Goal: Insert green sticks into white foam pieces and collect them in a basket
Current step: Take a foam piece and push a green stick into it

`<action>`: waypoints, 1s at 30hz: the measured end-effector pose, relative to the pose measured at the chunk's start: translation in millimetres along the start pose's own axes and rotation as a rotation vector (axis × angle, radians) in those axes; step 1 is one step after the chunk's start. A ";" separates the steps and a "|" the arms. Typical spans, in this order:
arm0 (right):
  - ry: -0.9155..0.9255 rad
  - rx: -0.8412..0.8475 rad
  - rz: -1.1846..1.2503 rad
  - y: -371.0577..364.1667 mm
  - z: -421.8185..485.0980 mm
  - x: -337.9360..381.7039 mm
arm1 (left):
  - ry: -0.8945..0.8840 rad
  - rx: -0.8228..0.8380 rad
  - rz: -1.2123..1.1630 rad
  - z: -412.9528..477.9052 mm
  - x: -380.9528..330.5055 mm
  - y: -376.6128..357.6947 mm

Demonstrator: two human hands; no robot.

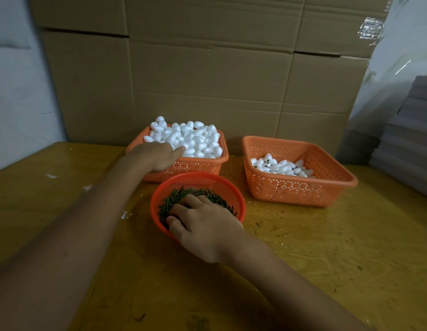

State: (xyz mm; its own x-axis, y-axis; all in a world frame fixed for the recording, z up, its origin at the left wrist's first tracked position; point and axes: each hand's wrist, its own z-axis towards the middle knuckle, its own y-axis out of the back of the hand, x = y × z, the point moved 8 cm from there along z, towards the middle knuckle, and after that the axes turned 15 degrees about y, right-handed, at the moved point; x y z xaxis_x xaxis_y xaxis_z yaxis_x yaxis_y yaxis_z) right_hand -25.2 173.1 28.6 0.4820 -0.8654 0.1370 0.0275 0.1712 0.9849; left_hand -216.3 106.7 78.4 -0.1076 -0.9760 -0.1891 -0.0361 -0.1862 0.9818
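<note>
My left hand [157, 155] lies over the front-left rim of a square orange basket [202, 163] heaped with white foam pieces [193, 137]. One fingertip touches the foam; the other fingers are tucked under the hand and hidden. My right hand [202, 223] reaches into a round red basket [234, 189] at the table's middle. Its curled fingers and thumb dig into the pile of green sticks [181, 194] and close on some. A second square orange basket [327, 182] at the right holds a small layer of foam pieces [281, 166], one showing a green stick.
The baskets stand on a yellow wooden table [327, 247] sprinkled with white crumbs and stray green bits. Large cardboard boxes [207, 68] form a wall right behind the baskets. Grey stacked sheets [413, 139] sit at the far right edge.
</note>
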 end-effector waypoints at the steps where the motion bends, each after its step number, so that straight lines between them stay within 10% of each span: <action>1: -0.003 -0.004 0.001 0.2 0.0 -0.2 | -0.014 -0.070 0.021 -0.6 0.0 1.1; 7: -0.002 0.007 -0.009 -1.0 -0.2 0.4 | -0.028 -0.336 -0.130 -7.5 4.4 5.8; 30: -0.017 0.002 -0.007 -0.7 -0.3 0.4 | 0.022 -0.040 -0.083 -1.9 9.4 5.0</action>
State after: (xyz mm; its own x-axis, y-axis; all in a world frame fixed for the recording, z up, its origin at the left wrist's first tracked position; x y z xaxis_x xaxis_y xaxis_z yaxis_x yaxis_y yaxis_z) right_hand -24.8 172.8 27.9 0.4670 -0.8744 0.1319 0.0292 0.1643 0.9860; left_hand -215.5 96.3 81.5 -0.0838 -0.9592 -0.2701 -0.0044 -0.2707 0.9627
